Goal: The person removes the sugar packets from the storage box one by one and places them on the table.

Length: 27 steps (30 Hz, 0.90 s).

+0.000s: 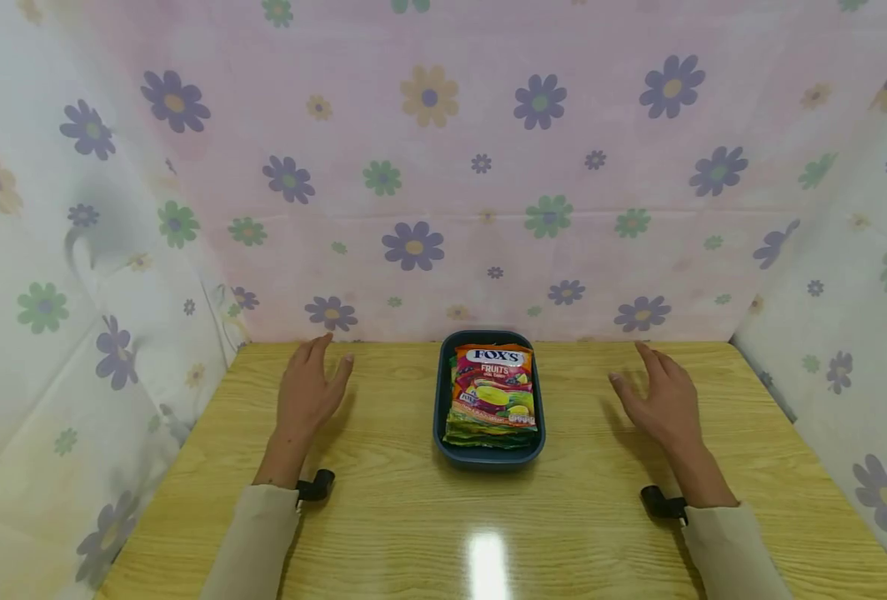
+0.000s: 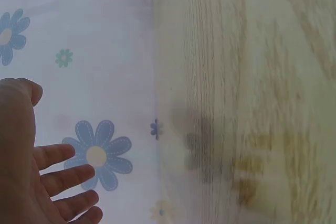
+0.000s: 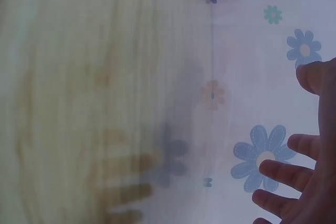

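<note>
A FOX'S FRUITS candy packet (image 1: 491,387) lay face up in a dark blue tray (image 1: 488,461), just right of centre in the lower half of the head view, with green packet edges (image 1: 484,439) showing beneath it. The tray stood at the far side of a wood-grain worktop (image 1: 391,517). The left grip (image 1: 310,396) hovered left of the tray and the right grip (image 1: 661,404) right of it, both well apart from it, thumbs and fingers apart and loosely extended. Black wrist devices (image 1: 322,485) showed beside the beige sleeves (image 1: 252,546). Flower-printed cloth (image 1: 473,125) filled the upper frame and both sides.
</note>
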Each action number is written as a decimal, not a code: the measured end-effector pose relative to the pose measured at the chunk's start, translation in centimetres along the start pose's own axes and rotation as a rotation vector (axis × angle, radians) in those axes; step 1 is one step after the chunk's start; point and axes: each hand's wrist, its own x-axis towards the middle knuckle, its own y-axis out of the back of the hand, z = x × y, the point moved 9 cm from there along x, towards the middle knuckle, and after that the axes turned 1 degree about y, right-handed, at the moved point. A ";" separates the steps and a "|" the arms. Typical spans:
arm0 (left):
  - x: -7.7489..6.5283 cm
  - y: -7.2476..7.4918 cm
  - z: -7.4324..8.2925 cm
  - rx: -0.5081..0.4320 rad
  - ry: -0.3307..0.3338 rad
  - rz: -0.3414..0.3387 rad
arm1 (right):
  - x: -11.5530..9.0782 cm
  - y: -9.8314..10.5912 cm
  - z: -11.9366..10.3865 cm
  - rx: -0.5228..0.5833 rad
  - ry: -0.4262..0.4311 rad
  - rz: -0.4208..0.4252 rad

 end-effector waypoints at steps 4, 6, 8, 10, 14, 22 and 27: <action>0.0 -0.5 0.3 -0.040 0.025 -0.043 | 0.1 -0.5 -0.1 0.046 -0.046 -0.054; 0.0 -0.8 0.5 -0.046 0.031 -0.066 | 0.1 -0.8 -0.1 0.068 -0.066 -0.086; 0.0 -1.2 0.7 -0.050 0.035 -0.086 | 0.1 -1.0 -0.3 0.079 -0.076 -0.107; -0.1 -1.6 1.0 -0.058 0.040 -0.100 | 0.1 -1.1 -0.5 0.086 -0.072 -0.115; -0.2 -2.3 1.5 -0.098 0.035 -0.110 | 0.2 -1.3 -1.4 0.112 -0.045 -0.119; -0.6 -3.6 2.8 -0.181 0.018 -0.129 | 0.5 -1.9 -2.9 0.168 -0.014 -0.130; -0.9 -4.2 3.6 -0.303 -0.004 -0.152 | 0.7 -2.2 -3.5 0.179 -0.005 -0.128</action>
